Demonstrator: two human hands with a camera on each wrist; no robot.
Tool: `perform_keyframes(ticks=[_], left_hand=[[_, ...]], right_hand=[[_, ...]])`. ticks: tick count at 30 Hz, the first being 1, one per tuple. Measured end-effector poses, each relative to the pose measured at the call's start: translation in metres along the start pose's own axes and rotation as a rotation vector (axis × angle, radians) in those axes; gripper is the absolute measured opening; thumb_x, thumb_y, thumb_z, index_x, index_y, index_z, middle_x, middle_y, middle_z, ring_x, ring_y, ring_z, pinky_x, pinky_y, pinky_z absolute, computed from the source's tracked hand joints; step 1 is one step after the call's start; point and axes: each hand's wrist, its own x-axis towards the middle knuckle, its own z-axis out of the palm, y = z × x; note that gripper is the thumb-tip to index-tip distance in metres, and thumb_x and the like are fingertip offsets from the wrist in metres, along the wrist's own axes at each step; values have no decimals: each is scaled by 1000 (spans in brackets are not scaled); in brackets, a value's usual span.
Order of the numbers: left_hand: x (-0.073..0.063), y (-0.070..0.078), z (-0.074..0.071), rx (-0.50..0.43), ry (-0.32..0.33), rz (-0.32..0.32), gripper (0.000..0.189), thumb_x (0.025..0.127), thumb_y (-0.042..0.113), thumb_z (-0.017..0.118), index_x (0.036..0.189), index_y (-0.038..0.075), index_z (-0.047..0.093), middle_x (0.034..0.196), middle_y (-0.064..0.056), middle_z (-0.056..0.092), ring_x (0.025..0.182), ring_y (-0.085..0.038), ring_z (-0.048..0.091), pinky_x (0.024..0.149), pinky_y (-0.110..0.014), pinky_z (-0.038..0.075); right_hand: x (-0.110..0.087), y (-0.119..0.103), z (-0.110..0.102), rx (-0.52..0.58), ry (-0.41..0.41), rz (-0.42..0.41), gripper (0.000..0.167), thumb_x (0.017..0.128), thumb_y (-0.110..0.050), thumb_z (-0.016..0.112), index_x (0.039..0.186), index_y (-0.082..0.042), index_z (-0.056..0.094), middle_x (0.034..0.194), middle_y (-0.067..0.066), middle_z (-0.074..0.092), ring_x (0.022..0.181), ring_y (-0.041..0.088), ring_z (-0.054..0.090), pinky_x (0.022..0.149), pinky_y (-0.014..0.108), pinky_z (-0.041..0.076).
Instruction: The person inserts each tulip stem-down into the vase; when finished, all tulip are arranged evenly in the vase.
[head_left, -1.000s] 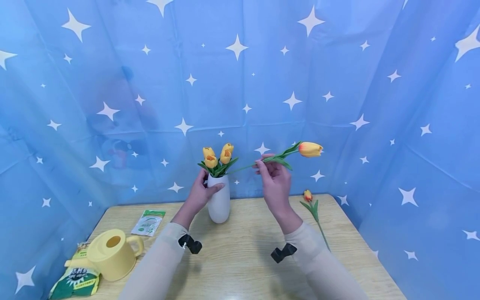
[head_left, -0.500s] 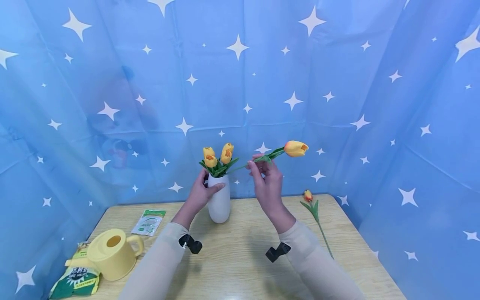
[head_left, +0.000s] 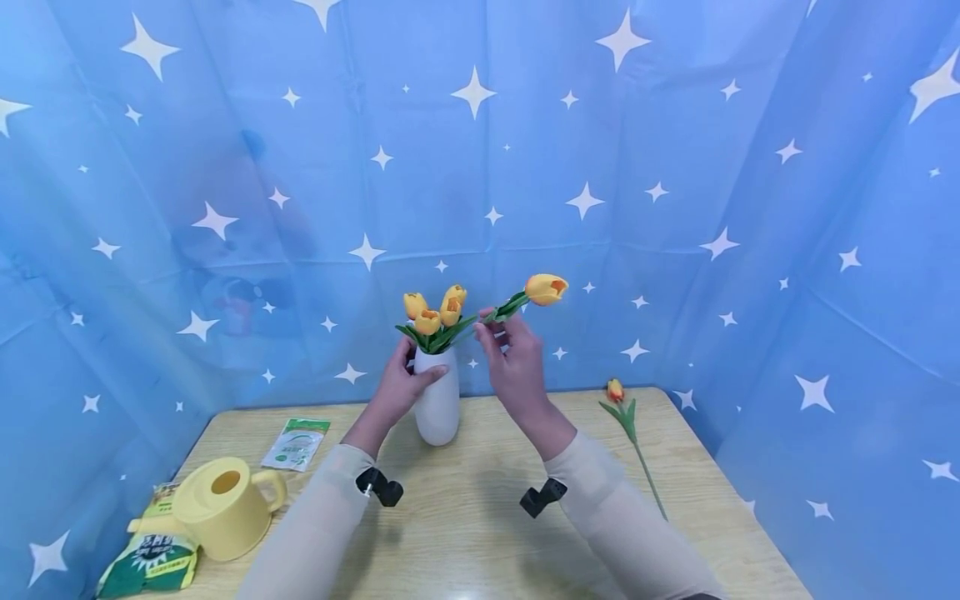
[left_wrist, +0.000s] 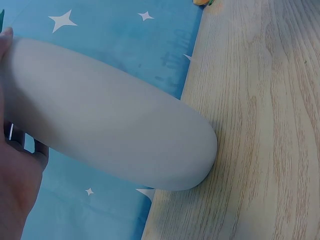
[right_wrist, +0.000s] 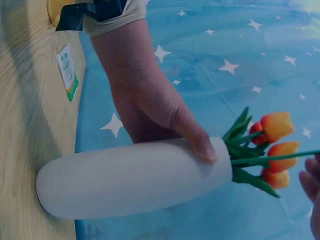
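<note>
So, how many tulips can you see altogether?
6. Four tulips are in the white vase, one tulip is in the right hand, and another tulip lies on the table at the right. More could hide behind the bunched blooms.

On my left-wrist feed I note, pale vase (left_wrist: 110,115), base on table (left_wrist: 270,125), left hand (left_wrist: 19,180) gripping opposite end, starred curtain (left_wrist: 135,52) behind.

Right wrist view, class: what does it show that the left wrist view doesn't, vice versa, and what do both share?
Only right wrist: the packet, sleeve with black band, right hand, and tulip blossoms topping the vase.
Only left wrist: an orange sliver at the top edge, likely the loose tulip.
Both: the vase, left hand, table and curtain.
</note>
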Motion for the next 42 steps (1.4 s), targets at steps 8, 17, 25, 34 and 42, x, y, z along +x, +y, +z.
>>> perform_keyframes(ticks=[8,17,25,34,42], left_hand=[[0,-1,-1,-2,0,19,75,94,49,90,153,31,48,150,-7,55,138,-35,56,114,-64,48],[-1,-1,-2,-10,-1,47,69,96,45,89,150,30,50,143,-10,57,131,-34,60,108,-61,53],[0,0,-1,-15,-7,56,68,96,42,89,151,30,50,142,-9,57,130,-33,61,107,-59,55],[-3,1,0,-15,0,43,68,95,41,90,150,31,51,143,-9,58,131,-34,61,109,-60,54],[-2,2,1,-3,-2,43,69,98,32,87,155,30,48,149,-7,56,138,-34,55,114,-61,50]], right_hand=[[-8,4,19,-96,-146,74,9,105,-11,79,107,-3,78,94,8,77,80,20,72,68,34,63],[-8,5,37,-163,-250,162,5,106,-16,78,109,-13,77,98,0,75,85,15,70,64,32,57],[-13,9,40,-42,-125,159,16,104,-17,81,114,-11,71,103,2,75,87,16,73,70,34,61],[-11,3,44,-15,-48,86,10,103,-10,81,108,-7,73,97,5,75,82,17,72,67,35,62],[-15,9,52,-135,-190,133,8,102,-13,83,106,-13,76,99,0,74,85,14,70,65,28,58]])
